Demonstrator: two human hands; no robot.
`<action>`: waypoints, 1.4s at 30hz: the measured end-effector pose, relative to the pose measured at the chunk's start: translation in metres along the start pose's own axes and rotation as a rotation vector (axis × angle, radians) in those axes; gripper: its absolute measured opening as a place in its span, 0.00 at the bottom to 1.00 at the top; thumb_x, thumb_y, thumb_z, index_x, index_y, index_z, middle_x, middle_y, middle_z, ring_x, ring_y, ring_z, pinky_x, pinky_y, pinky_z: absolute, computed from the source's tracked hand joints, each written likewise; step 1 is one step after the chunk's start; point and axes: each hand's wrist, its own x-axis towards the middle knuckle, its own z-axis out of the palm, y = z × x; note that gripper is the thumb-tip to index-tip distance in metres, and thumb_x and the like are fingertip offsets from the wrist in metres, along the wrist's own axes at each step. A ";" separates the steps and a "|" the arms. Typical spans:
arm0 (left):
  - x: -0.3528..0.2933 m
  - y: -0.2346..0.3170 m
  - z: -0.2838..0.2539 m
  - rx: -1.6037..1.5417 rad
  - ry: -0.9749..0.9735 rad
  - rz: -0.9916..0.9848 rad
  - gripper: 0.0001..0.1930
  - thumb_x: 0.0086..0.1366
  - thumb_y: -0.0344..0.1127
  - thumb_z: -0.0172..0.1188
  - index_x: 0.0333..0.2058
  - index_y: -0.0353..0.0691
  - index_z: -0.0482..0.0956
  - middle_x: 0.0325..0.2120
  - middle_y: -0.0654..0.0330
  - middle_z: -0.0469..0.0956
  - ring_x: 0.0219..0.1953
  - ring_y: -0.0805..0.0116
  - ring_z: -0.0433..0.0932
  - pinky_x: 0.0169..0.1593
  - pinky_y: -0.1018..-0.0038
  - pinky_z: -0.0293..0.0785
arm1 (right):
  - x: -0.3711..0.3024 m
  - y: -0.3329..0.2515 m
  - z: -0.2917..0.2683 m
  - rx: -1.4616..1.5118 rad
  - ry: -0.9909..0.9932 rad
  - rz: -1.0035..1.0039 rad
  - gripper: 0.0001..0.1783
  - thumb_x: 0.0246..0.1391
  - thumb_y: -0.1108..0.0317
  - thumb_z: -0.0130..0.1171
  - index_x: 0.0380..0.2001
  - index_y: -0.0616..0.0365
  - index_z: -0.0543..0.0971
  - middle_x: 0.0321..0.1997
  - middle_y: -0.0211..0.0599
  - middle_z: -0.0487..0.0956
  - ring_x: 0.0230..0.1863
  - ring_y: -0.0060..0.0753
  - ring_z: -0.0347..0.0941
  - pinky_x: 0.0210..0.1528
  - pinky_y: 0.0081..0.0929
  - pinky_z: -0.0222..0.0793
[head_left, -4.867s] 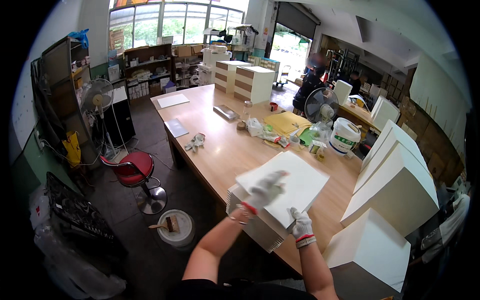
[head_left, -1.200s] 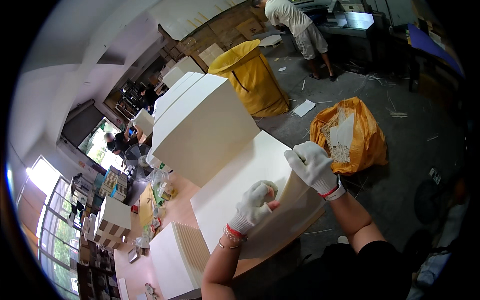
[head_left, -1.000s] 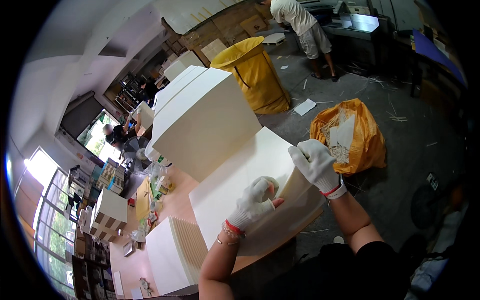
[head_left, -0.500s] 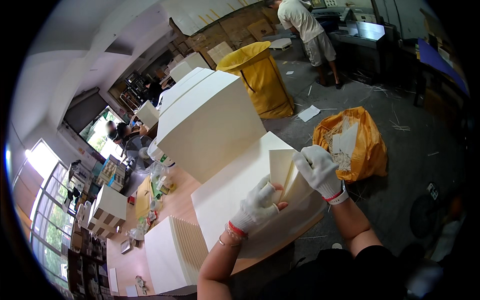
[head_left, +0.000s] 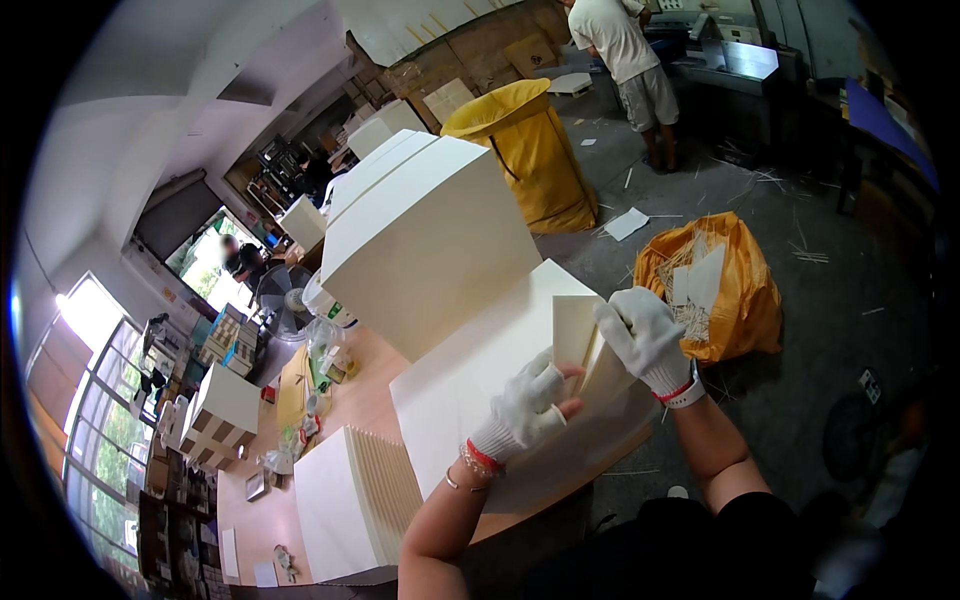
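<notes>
Both hands wear white knit gloves with red cuffs. My left hand is closed on the lower left edge of a cream cardboard panel, with bare fingertips showing. My right hand pinches the panel's upper right side, where a narrow gap or fold shows beside its edge. The panel stands tilted above a broad white board stack on the table. How many layers the panel has, I cannot tell. Left of my left forearm stands a stack of cream boards with ridged edges.
A tall white block of stacked sheets rises behind the boards on the wooden table. Right of the table, an orange bag holds offcuts. A yellow bin and a person are farther back. A fan stands left.
The view has shifted slightly, moving the scene a little. Both hands keep their hold on the panel, and the left fingers look slightly more spread. The person at the back has shifted posture.
</notes>
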 end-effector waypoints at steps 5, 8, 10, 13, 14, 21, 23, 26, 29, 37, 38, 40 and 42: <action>0.001 -0.004 0.006 -0.089 0.066 0.055 0.23 0.58 0.26 0.66 0.53 0.39 0.75 0.54 0.50 0.70 0.53 0.55 0.74 0.54 0.69 0.69 | 0.002 -0.002 0.000 0.048 0.046 0.060 0.07 0.56 0.72 0.55 0.37 0.63 0.76 0.23 0.37 0.66 0.25 0.40 0.66 0.28 0.36 0.62; 0.003 -0.004 0.005 -0.044 0.093 0.086 0.25 0.56 0.26 0.65 0.54 0.41 0.74 0.50 0.50 0.73 0.50 0.53 0.76 0.52 0.66 0.72 | 0.003 -0.002 -0.002 0.153 0.045 0.174 0.06 0.57 0.72 0.56 0.36 0.64 0.77 0.23 0.38 0.66 0.25 0.40 0.66 0.29 0.36 0.62; 0.000 -0.008 0.005 0.015 0.096 0.093 0.26 0.56 0.25 0.64 0.55 0.41 0.74 0.48 0.51 0.74 0.48 0.52 0.76 0.51 0.66 0.72 | 0.003 -0.003 -0.002 0.206 0.027 0.237 0.06 0.57 0.72 0.56 0.37 0.64 0.77 0.24 0.38 0.67 0.26 0.40 0.66 0.29 0.37 0.62; -0.001 -0.012 0.005 0.098 0.010 0.050 0.26 0.56 0.23 0.64 0.55 0.40 0.74 0.46 0.51 0.74 0.47 0.52 0.75 0.50 0.69 0.71 | 0.002 -0.005 -0.001 0.176 0.024 0.230 0.06 0.57 0.72 0.58 0.35 0.63 0.77 0.25 0.38 0.68 0.27 0.41 0.68 0.30 0.38 0.63; 0.002 -0.009 0.001 0.117 -0.039 0.038 0.26 0.56 0.23 0.64 0.55 0.40 0.74 0.45 0.52 0.74 0.46 0.53 0.76 0.50 0.69 0.72 | 0.001 -0.006 0.000 0.132 0.041 0.192 0.05 0.57 0.71 0.59 0.33 0.61 0.78 0.24 0.39 0.69 0.28 0.42 0.69 0.31 0.38 0.64; 0.003 -0.006 0.009 -0.004 0.133 0.110 0.26 0.56 0.25 0.66 0.56 0.42 0.74 0.47 0.52 0.74 0.47 0.55 0.76 0.49 0.68 0.72 | 0.003 -0.006 0.001 0.047 0.091 0.095 0.06 0.57 0.69 0.60 0.29 0.60 0.78 0.24 0.39 0.70 0.28 0.43 0.70 0.32 0.38 0.65; 0.003 0.000 0.006 -0.021 0.135 0.114 0.27 0.56 0.25 0.66 0.56 0.42 0.74 0.48 0.52 0.74 0.47 0.55 0.76 0.50 0.68 0.72 | 0.001 -0.005 0.002 0.164 0.081 0.197 0.08 0.57 0.68 0.60 0.28 0.60 0.77 0.24 0.40 0.70 0.28 0.44 0.70 0.33 0.38 0.65; 0.001 0.000 0.005 0.052 0.102 0.096 0.27 0.56 0.25 0.66 0.56 0.43 0.74 0.48 0.51 0.74 0.47 0.53 0.77 0.50 0.67 0.72 | 0.002 -0.007 -0.001 0.207 0.048 0.290 0.11 0.58 0.67 0.61 0.25 0.60 0.75 0.23 0.41 0.70 0.28 0.45 0.69 0.33 0.39 0.65; 0.003 -0.007 0.002 0.082 0.015 0.082 0.26 0.56 0.26 0.67 0.55 0.43 0.75 0.48 0.50 0.75 0.47 0.52 0.77 0.51 0.66 0.72 | 0.002 -0.009 -0.001 0.161 0.056 0.250 0.09 0.58 0.68 0.60 0.27 0.60 0.76 0.24 0.41 0.70 0.28 0.45 0.69 0.33 0.39 0.65; 0.003 -0.007 0.011 0.013 0.136 0.077 0.23 0.54 0.31 0.70 0.49 0.41 0.76 0.61 0.38 0.66 0.56 0.42 0.73 0.56 0.63 0.72 | -0.003 -0.003 -0.002 -0.016 0.047 0.022 0.13 0.51 0.75 0.59 0.41 0.62 0.78 0.30 0.38 0.70 0.30 0.42 0.70 0.33 0.36 0.67; 0.004 -0.004 0.009 0.000 0.132 0.074 0.23 0.54 0.31 0.70 0.50 0.41 0.76 0.61 0.37 0.65 0.57 0.41 0.73 0.56 0.63 0.72 | -0.002 -0.004 -0.002 0.001 0.055 0.053 0.08 0.54 0.74 0.58 0.38 0.61 0.78 0.28 0.38 0.70 0.30 0.42 0.70 0.33 0.37 0.66; 0.005 0.001 0.006 0.016 0.138 0.095 0.24 0.54 0.30 0.70 0.51 0.41 0.76 0.61 0.37 0.64 0.56 0.43 0.73 0.56 0.65 0.71 | -0.001 -0.005 -0.003 0.089 0.051 0.148 0.05 0.57 0.72 0.58 0.35 0.61 0.79 0.27 0.37 0.70 0.29 0.42 0.69 0.33 0.38 0.65; 0.006 0.003 0.005 0.078 0.158 0.142 0.25 0.54 0.29 0.70 0.52 0.42 0.76 0.62 0.40 0.65 0.54 0.46 0.75 0.54 0.67 0.71 | -0.001 -0.004 -0.003 0.235 0.028 0.276 0.04 0.57 0.72 0.58 0.34 0.60 0.79 0.27 0.37 0.70 0.29 0.42 0.69 0.33 0.38 0.65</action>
